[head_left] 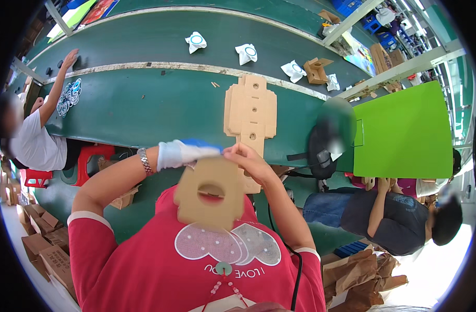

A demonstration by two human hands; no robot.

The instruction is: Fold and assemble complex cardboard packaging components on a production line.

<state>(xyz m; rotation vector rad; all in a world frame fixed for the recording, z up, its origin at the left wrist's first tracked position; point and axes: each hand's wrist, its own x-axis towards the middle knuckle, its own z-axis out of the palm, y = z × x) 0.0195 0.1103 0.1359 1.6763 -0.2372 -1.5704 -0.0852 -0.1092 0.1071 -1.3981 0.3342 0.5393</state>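
Observation:
A brown cardboard piece with a round hole (209, 174) hangs upright in front of my chest, somewhat blurred. My left hand (188, 153), in a white and blue glove, grips its upper edge; those fingertips are partly hidden. At the upper right corner my bare right hand (247, 160) pinches the same piece between thumb and fingers. Just beyond my hands, a stack of flat die-cut cardboard blanks (238, 117) lies on the green table (168, 117), its near end reaching toward my right wrist.
White wrapped bundles with blue rings (197, 40) and a small open cardboard box (316, 73) sit on the far belt. A pile of rings (69, 98) lies left, near a seated person (38, 138). A dark bag (322, 148) and green board (404, 135) stand right, beside another person (388, 218).

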